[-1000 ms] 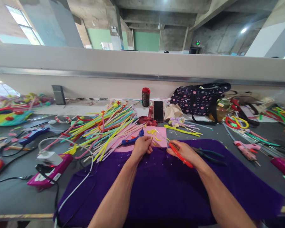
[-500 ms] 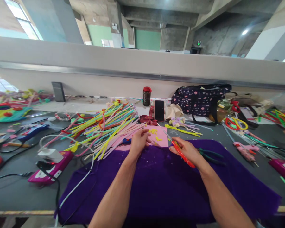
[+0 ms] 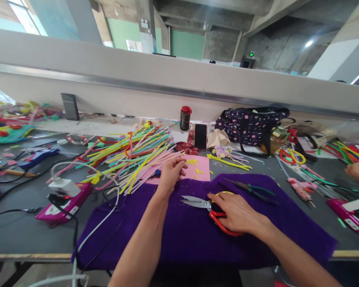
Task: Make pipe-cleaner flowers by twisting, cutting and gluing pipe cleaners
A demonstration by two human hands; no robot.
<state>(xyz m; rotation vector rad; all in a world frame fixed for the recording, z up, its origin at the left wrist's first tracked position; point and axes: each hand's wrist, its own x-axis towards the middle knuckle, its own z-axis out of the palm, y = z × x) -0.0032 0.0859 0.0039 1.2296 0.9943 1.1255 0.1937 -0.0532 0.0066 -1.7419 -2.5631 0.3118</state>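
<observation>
Lying partly beneath the right grip [image 3: 235,209], 1 pair of scissors [image 3: 197,202], finger closure unclear.

Scissors [image 3: 196,202] now flat over purple cloth [image 3: 191,243]

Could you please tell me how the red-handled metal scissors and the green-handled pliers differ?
The red-handled metal scissors have bright silver blades, while the green-handled pliers have a darker metal nose. The right hand is on the scissors' handles; no hand touches the pliers. Both are over the purple cloth, pointing broadly left.
</observation>
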